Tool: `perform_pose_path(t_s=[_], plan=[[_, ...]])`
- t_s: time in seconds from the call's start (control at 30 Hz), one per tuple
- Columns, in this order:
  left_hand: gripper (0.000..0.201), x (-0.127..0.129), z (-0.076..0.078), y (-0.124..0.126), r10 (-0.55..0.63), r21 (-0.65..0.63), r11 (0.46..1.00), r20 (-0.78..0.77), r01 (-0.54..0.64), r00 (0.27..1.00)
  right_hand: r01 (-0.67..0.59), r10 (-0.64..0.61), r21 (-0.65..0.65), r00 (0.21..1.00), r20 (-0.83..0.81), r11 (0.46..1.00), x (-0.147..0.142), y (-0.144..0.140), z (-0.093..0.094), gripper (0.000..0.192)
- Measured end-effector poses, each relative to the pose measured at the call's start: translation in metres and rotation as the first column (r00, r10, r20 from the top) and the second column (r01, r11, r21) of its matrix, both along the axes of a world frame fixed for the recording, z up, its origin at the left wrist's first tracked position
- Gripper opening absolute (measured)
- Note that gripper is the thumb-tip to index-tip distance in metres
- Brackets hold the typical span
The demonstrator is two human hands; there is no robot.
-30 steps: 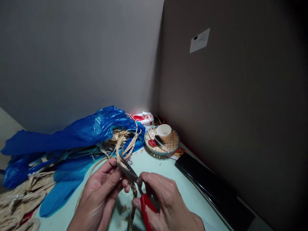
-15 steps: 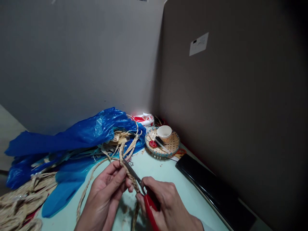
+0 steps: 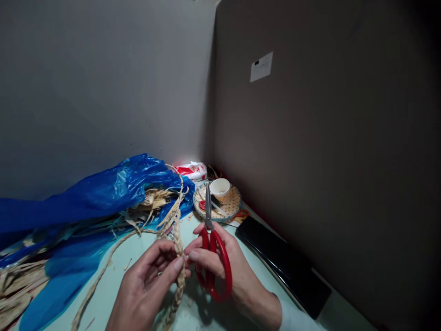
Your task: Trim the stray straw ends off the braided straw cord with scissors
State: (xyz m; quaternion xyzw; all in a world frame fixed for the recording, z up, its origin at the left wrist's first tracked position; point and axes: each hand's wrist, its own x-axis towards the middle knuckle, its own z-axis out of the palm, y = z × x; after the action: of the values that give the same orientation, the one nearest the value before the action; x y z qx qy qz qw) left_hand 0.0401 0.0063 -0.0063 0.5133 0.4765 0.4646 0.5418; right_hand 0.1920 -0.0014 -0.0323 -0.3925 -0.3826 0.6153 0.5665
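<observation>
Straw-coloured and tightly plaited, the braid (image 3: 178, 257) runs up between both hands, and the left hand (image 3: 151, 280) pinches it between thumb and fingertips, closed firmly on the plait. Right beside it, touching at the fingertips, the right hand (image 3: 223, 271) grips the red-handled scissors (image 3: 212, 248), fingers through the loops, blades shut and pointing up and away from the braid. So the blades are clear of the fibre at this moment; it looks like a pause between snips, with the plait being checked or re-gripped. The next move, as I judge it, calls for tipping the blades back down to a stray end while the left hand keeps the braid taut and the fingers out of the cut.

Beyond the left hand the braid loosens into flat, ragged strips that trail onto the blue plastic bag (image 3: 103, 193). Past the scissor tips sits a small woven tray (image 3: 231, 209) holding a white cup (image 3: 220, 187). The pale green worktop (image 3: 138, 248) under the hands carries bits of trimmed fibre.
</observation>
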Motion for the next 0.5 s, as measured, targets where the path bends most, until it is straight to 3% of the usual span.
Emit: perform_pose_path(t_s=[0.1,0.17,0.3,0.5], plan=[[0.032,0.001,-0.004,0.000,0.050,-0.021,0.999,0.017,-0.049,0.999,-0.010,0.008,0.045,0.998,0.066,0.999,0.003,-0.003,0.002,0.050],[0.039,0.000,-0.006,0.001,0.060,-0.073,0.996,0.062,-0.055,0.996,0.003,-0.025,0.108,0.979,0.203,0.994,0.006,-0.005,0.002,0.043],[0.041,-0.001,-0.004,0.002,0.039,-0.207,0.978,0.244,0.013,0.969,0.012,-0.111,0.206,0.871,0.478,0.979,0.009,-0.009,0.002,0.040],[0.035,-0.002,0.000,0.002,0.080,-0.219,0.976,0.292,-0.015,0.953,-0.124,-0.029,0.207,0.792,0.610,0.970,0.004,-0.014,-0.001,0.030]])
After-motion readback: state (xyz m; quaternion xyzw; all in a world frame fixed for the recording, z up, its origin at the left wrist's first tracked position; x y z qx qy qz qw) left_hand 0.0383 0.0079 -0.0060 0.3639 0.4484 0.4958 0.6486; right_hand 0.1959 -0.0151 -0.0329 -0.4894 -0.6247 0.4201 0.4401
